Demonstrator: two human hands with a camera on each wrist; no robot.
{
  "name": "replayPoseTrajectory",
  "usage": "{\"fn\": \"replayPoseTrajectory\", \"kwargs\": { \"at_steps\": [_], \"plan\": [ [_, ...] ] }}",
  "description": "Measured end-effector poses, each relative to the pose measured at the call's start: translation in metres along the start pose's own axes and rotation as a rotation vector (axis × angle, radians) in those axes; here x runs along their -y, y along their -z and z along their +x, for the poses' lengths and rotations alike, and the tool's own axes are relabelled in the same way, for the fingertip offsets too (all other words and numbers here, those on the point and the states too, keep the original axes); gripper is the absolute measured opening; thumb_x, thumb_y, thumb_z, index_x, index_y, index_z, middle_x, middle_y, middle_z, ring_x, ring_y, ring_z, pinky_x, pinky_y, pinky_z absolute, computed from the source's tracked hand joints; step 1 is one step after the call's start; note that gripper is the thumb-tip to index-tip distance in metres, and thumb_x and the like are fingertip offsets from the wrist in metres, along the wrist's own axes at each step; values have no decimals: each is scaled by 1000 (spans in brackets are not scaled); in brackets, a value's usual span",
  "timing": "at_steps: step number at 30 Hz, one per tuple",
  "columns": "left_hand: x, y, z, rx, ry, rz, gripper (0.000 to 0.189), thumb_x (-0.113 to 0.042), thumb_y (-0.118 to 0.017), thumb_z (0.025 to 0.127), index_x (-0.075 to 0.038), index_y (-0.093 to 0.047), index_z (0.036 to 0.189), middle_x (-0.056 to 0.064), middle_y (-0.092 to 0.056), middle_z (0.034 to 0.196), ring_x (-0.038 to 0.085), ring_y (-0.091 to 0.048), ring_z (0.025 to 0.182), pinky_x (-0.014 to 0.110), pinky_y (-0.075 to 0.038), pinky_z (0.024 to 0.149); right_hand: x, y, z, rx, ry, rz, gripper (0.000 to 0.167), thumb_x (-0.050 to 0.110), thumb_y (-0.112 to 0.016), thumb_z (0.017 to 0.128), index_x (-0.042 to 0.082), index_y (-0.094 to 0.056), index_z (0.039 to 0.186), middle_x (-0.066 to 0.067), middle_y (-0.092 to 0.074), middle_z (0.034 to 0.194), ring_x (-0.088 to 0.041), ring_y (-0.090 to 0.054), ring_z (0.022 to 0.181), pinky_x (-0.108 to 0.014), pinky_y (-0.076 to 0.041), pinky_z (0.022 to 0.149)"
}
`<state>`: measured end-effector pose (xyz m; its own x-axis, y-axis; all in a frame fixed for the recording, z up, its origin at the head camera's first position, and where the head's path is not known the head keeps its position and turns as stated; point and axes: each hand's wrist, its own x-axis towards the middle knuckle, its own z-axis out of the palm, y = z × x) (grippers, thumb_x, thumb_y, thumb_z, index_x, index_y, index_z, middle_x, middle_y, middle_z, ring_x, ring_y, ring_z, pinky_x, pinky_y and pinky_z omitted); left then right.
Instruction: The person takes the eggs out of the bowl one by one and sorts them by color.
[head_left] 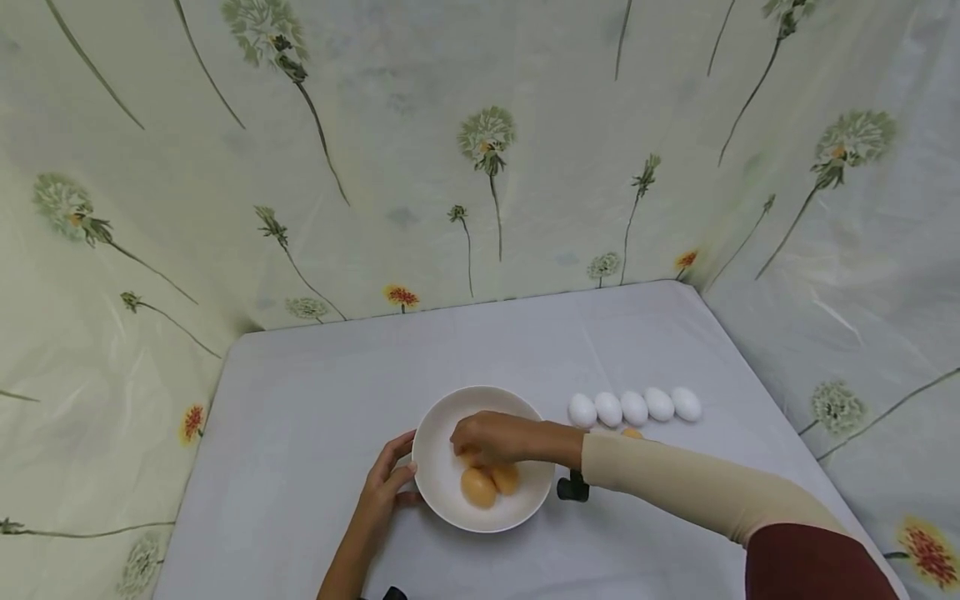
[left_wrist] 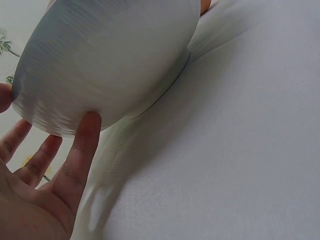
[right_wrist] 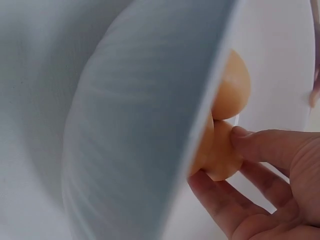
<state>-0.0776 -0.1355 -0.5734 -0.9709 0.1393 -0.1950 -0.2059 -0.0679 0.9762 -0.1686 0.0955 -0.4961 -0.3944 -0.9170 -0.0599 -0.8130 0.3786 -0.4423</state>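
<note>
A white bowl (head_left: 431, 500) stands on the table, with brown eggs (head_left: 478, 487) lying together in it. My left hand (head_left: 384, 483) holds the bowl at its left side; in the left wrist view its fingertips (left_wrist: 90, 125) press against the bowl's outer wall (left_wrist: 115, 60). Inside the bowl, my right hand (head_left: 491, 437) pinches a brown egg (right_wrist: 226, 155) between thumb and fingers. That egg touches two other brown eggs, one of them (right_wrist: 234, 85) higher in the right wrist view. The near wall hides part of the eggs there.
Several white eggs (head_left: 633, 408) lie in a row right of the bowl. Another brown egg (head_left: 632, 433) shows partly behind my right forearm. A white cloth covers the table (head_left: 300, 400), and flower-patterned sheeting (head_left: 420, 167) rises behind and beside it.
</note>
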Motion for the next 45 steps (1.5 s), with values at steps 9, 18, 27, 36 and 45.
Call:
{"fn": "replayPoseTrajectory", "kwargs": {
  "at_steps": [9, 18, 27, 36, 45],
  "plan": [
    [0, 1, 1, -3, 4, -13, 46, -20, -56, 98, -23, -48, 144, 12, -47, 148, 22, -64, 108, 39, -61, 74, 3, -2, 8, 66, -77, 11, 19, 3, -72, 88, 5, -77, 107, -8, -73, 118, -19, -67, 115, -25, -51, 100],
    [0, 2, 2, 0, 2, 0, 46, -20, -55, 99, -24, -48, 144, 12, -47, 149, 24, -63, 111, 40, -61, 75, 1, -7, 14, 76, -114, 75, 21, 2, -72, 87, 6, -77, 107, -6, -73, 118, -17, -65, 115, -24, -50, 100],
    [-1, 1, 1, -6, 4, 6, 47, -20, -56, 98, -21, -47, 145, 14, -47, 149, 24, -63, 111, 39, -61, 75, 2, -6, 12, 97, -183, 130, 22, 5, -73, 87, 8, -77, 108, -4, -72, 121, -17, -63, 119, -28, -48, 105],
    [-2, 1, 0, -1, -6, -11, 48, -17, -56, 98, -17, -48, 145, 17, -46, 149, 23, -64, 108, 39, -61, 73, 2, 7, 2, 39, -151, 150, 25, 5, -72, 85, 6, -76, 109, -7, -72, 121, -19, -64, 117, -28, -49, 103],
    [-1, 0, 1, 5, -14, 8, 48, -19, -55, 98, -16, -46, 146, 17, -46, 148, 19, -65, 106, 38, -61, 74, -3, 14, -8, 14, -133, 172, 23, 8, -73, 87, 5, -76, 109, -9, -71, 121, -20, -65, 114, -27, -51, 99]
  ]
}}
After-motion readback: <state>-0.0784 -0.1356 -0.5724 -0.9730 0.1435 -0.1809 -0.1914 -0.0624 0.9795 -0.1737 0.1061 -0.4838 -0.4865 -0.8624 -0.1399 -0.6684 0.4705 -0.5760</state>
